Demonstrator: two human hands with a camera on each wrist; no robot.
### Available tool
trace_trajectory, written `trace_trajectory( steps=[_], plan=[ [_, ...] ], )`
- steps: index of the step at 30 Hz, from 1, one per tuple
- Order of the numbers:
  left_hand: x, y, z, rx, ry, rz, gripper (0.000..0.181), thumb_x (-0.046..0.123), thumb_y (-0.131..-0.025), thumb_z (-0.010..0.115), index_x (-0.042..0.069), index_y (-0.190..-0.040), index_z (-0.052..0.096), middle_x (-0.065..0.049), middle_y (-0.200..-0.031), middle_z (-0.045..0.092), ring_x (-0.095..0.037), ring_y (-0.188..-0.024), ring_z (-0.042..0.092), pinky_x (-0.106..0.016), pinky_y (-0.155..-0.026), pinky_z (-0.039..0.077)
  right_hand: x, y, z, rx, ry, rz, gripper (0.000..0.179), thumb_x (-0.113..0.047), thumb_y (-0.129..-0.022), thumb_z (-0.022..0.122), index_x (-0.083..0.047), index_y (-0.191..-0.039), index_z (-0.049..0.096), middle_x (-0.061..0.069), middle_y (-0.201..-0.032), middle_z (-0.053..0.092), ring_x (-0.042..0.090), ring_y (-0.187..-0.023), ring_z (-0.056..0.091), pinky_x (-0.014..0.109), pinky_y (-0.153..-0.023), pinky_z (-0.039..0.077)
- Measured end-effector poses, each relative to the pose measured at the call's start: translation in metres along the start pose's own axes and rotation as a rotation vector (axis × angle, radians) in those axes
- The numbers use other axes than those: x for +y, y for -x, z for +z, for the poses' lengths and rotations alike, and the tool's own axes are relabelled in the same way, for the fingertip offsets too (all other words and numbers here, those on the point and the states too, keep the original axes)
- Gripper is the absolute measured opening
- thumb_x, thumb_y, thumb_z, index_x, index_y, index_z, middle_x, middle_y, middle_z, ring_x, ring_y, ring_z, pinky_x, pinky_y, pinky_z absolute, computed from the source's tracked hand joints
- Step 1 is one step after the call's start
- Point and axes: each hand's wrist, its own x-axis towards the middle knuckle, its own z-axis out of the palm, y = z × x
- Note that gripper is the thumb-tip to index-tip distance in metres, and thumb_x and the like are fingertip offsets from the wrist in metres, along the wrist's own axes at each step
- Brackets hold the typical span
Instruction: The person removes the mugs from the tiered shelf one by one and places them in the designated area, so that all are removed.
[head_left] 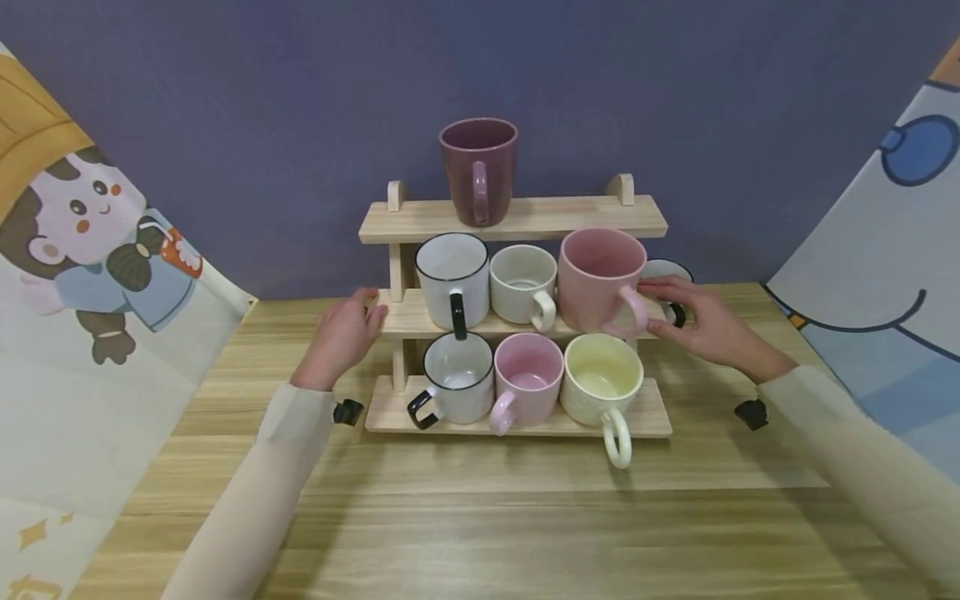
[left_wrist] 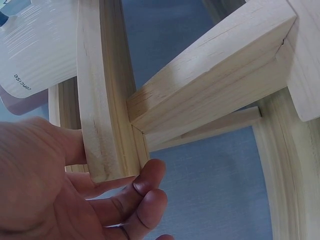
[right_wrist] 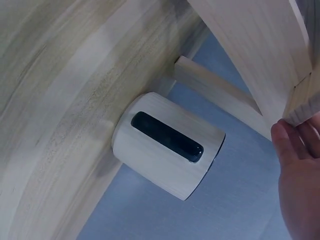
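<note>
A three-tier wooden shelf (head_left: 570, 215) stands on the table in the head view. My left hand (head_left: 341, 337) grips the left end of its middle board (left_wrist: 97, 115), thumb on one side and curled fingers on the other. At the opposite end, my right hand (head_left: 705, 325) pinches the same board's tip (right_wrist: 302, 107), next to the large pink mug (head_left: 596, 287). That board also bears a black-rimmed white mug (head_left: 442, 279) and a small white mug (head_left: 517, 287). A plum mug (head_left: 465, 179) sits alone on the top board.
On the bottom board stand a black-handled white mug (head_left: 461, 392), a light pink mug (head_left: 532, 400) and a pale yellow mug (head_left: 596, 404). Another white mug (right_wrist: 160, 110) with a black handle stands on the table beside the shelf's right end. A blue-grey wall (head_left: 225, 125) rises behind.
</note>
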Motion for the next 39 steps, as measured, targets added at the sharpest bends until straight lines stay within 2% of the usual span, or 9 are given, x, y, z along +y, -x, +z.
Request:
trace_trajectory(
  steps=[5, 23, 26, 28, 31, 33, 36, 39],
  plan=[
    [0.000, -0.001, 0.000, 0.010, -0.005, 0.004, 0.048, 0.027, -0.102, 0.041, -0.003, -0.139, 0.040, -0.022, -0.106, 0.062, -0.040, -0.106, 0.054, -0.060, -0.094, 0.028, 0.001, 0.000, 0.000, 0.006, 0.012, -0.006, 0.052, -0.015, -0.083, 0.074, -0.007, -0.131, 0.057, 0.008, -0.129, 0.053, 0.029, -0.121, 0.045, 0.053, -0.092, 0.036],
    [0.001, -0.001, 0.001, 0.009, 0.005, 0.003, 0.048, 0.028, -0.102, 0.042, -0.002, -0.139, 0.039, -0.020, -0.102, 0.063, -0.039, -0.104, 0.054, -0.062, -0.097, 0.024, 0.005, 0.003, 0.000, 0.007, 0.024, -0.006, 0.052, -0.016, -0.083, 0.074, -0.010, -0.132, 0.057, 0.009, -0.132, 0.053, 0.031, -0.124, 0.043, 0.057, -0.094, 0.034],
    [0.001, -0.001, 0.001, 0.005, -0.003, 0.006, 0.048, 0.029, -0.102, 0.042, -0.001, -0.139, 0.040, -0.021, -0.104, 0.063, -0.039, -0.104, 0.054, -0.062, -0.096, 0.026, 0.006, 0.004, 0.000, 0.013, 0.027, -0.008, 0.053, -0.015, -0.083, 0.074, -0.011, -0.132, 0.057, 0.008, -0.132, 0.053, 0.030, -0.124, 0.043, 0.056, -0.094, 0.034],
    [0.001, -0.003, -0.001, 0.011, -0.030, 0.025, 0.047, 0.028, -0.101, 0.043, -0.002, -0.137, 0.042, -0.021, -0.103, 0.063, -0.040, -0.102, 0.055, -0.060, -0.093, 0.031, 0.007, 0.004, 0.000, 0.015, 0.026, -0.005, 0.053, -0.015, -0.083, 0.074, -0.012, -0.132, 0.057, 0.008, -0.132, 0.053, 0.030, -0.124, 0.043, 0.056, -0.094, 0.034],
    [0.004, -0.005, -0.010, 0.057, -0.061, 0.045, 0.044, 0.026, -0.100, 0.045, -0.002, -0.134, 0.046, -0.020, -0.102, 0.062, -0.040, -0.099, 0.053, -0.058, -0.087, 0.034, 0.006, 0.004, 0.000, 0.014, 0.026, -0.001, 0.052, -0.016, -0.083, 0.074, -0.012, -0.132, 0.057, 0.008, -0.132, 0.053, 0.030, -0.124, 0.043, 0.056, -0.094, 0.035],
    [0.009, -0.008, -0.022, 0.122, -0.062, 0.063, 0.042, 0.024, -0.099, 0.047, -0.002, -0.132, 0.049, -0.020, -0.101, 0.060, -0.040, -0.097, 0.051, -0.056, -0.084, 0.035, 0.005, 0.004, -0.001, 0.011, 0.025, 0.000, 0.052, -0.016, -0.083, 0.074, -0.012, -0.132, 0.057, 0.008, -0.132, 0.053, 0.031, -0.124, 0.043, 0.056, -0.094, 0.035],
    [0.022, -0.011, -0.046, 0.221, -0.013, 0.101, 0.040, 0.023, -0.098, 0.048, 0.000, -0.130, 0.051, -0.018, -0.100, 0.059, -0.036, -0.094, 0.050, -0.052, -0.082, 0.035, 0.004, 0.004, 0.000, 0.007, 0.030, -0.001, 0.052, -0.017, -0.083, 0.074, -0.012, -0.132, 0.057, 0.009, -0.132, 0.053, 0.031, -0.124, 0.043, 0.057, -0.094, 0.035],
    [0.042, -0.016, -0.071, 0.281, 0.034, 0.178, 0.040, 0.026, -0.098, 0.050, 0.000, -0.128, 0.053, -0.017, -0.103, 0.057, -0.033, -0.094, 0.051, -0.048, -0.083, 0.038, 0.003, 0.003, 0.000, 0.002, 0.030, -0.004, 0.052, -0.017, -0.083, 0.074, -0.011, -0.132, 0.057, 0.009, -0.132, 0.053, 0.032, -0.124, 0.043, 0.058, -0.093, 0.035]
  ],
)
